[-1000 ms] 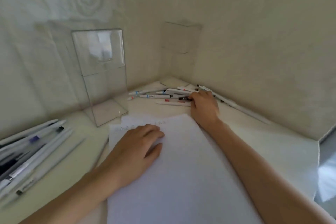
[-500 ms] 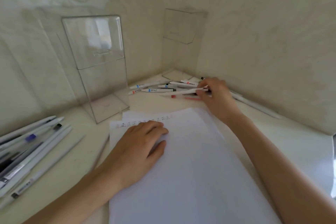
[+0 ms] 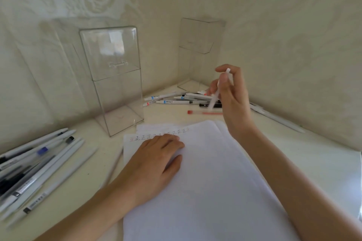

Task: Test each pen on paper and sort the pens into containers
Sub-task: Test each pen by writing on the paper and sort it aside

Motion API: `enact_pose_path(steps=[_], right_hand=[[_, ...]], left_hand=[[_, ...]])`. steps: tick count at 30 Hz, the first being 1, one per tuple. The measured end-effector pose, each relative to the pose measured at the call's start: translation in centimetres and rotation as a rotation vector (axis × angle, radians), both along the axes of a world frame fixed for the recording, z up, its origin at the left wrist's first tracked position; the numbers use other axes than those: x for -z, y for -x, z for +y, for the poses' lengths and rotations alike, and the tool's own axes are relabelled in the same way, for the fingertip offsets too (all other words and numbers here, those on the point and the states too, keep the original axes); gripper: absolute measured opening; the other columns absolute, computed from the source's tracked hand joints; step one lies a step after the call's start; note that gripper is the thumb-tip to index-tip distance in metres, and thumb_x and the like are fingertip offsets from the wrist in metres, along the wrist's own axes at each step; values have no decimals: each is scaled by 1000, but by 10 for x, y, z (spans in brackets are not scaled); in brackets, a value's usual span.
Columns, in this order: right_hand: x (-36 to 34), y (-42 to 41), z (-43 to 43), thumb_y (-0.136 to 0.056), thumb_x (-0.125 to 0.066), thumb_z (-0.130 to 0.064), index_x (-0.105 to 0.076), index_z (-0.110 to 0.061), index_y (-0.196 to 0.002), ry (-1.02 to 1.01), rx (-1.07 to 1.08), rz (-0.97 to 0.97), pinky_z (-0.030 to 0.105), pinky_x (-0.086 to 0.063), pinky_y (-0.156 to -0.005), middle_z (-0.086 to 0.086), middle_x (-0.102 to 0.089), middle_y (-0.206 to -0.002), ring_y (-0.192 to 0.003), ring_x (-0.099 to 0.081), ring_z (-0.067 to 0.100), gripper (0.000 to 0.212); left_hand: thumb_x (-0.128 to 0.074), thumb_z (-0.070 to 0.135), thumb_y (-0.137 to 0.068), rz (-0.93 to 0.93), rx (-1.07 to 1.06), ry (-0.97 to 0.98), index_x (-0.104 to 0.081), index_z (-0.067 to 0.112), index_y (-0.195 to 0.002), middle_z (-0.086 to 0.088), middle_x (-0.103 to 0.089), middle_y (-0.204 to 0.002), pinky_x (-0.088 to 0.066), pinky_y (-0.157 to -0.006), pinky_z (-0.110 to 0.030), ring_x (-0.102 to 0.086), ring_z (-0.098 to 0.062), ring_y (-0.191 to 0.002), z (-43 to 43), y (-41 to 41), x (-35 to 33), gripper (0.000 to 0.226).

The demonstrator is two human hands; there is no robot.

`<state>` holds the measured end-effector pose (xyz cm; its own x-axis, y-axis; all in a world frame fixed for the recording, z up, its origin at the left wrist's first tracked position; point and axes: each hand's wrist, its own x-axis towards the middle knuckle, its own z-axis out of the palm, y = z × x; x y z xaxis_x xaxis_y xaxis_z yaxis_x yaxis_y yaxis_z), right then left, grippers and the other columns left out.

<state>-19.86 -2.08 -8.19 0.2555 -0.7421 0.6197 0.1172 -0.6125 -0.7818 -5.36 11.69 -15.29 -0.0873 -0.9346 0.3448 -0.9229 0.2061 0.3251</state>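
Pen is in my right hand, pinched between thumb and fingers and raised above the paper's far edge. Long axis is steep, with the lower end angled down toward the paper; blur hides which end is the tip. Left hand lies flat on the paper's far-left area, fingertips at the row of test marks. My read: next stroke lands on the blank stretch right of those marks, and the right hand is nearer.
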Motion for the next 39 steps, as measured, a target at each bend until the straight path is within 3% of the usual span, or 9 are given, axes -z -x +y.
enact_pose_path(steps=[3, 10, 13, 16, 20, 24, 29, 34, 39], right_hand=[[0, -4, 6, -99, -29, -37, -59, -25, -92, -46, -8, 108, 17, -33, -63, -3, -33, -61, -60, -33, 11, 33], [-2, -1, 13, -86, -42, -27, -57, -15, -64, -102, -9, 138, 17, -27, -51, 15, -26, -61, -59, -25, 20, 30], [-2, 1, 13, -88, -46, -40, -55, -14, -65, -85, 0, 143, 21, -28, -56, 20, -32, -62, -58, -31, 16, 36], [-2, 3, 14, -89, -62, -21, -57, -8, -81, -24, -7, 181, 8, -36, -54, 0, -45, -67, -53, -43, 0, 16], [2, 1, 9, -95, -46, -8, -64, -18, -101, -26, 150, 135, 17, -43, -63, -6, -64, -90, -64, -51, 5, 21], [3, 4, 3, -95, -35, -26, -61, -11, -86, -130, 168, 166, 20, -41, -57, 12, -54, -69, -64, -48, 11, 32], [3, 3, -3, -91, -58, -35, -66, -9, -76, -269, 128, 312, 40, -54, -66, 10, -66, -65, -59, -60, 16, 32], [13, -1, -4, -86, -58, -5, -52, -9, -83, -422, -12, 324, 31, -39, -53, 1, -56, -50, -48, -48, 15, 8], [24, -9, 0, -91, -59, -21, -55, -9, -71, -500, -92, 355, 17, -38, -49, 2, -61, -52, -48, -50, 11, 24]], left_hand=[[-22, 47, -87, 1, 1, 1, -57, 25, -118, 13, -51, -125, -25, -96, -16, -41, -3, -116, -1, 0, 0, 51], [-26, 44, -87, -1, -2, 12, -59, 24, -115, 12, -54, -122, -27, -94, -15, -43, -4, -113, -1, 0, 0, 47], [-26, 45, -87, -4, -1, 6, -59, 24, -116, 11, -53, -123, -27, -95, -15, -43, -4, -113, -1, 0, 0, 48], [-23, 46, -87, -9, 2, -5, -57, 26, -118, 13, -51, -124, -26, -95, -16, -42, -4, -115, -2, 0, -1, 50], [-23, 46, -87, -9, 0, -9, -57, 25, -118, 13, -51, -124, -27, -95, -17, -42, -4, -115, -1, 0, -1, 51], [-22, 46, -86, -7, -2, -12, -56, 25, -118, 14, -50, -124, -25, -94, -14, -41, -3, -113, -1, 1, -3, 51], [-19, 47, -86, -28, 0, -40, -54, 25, -119, 13, -50, -122, -25, -92, -16, -44, -7, -111, -1, 1, -5, 53], [-10, 47, -81, -31, 7, -64, -50, 24, -125, 10, -45, -128, -21, -95, -12, -39, -8, -118, 0, 7, -11, 64], [-2, 58, -79, -104, 75, -110, -35, 33, -138, 11, -26, -149, -9, -104, -15, -19, -6, -134, -8, 28, -15, 72]])
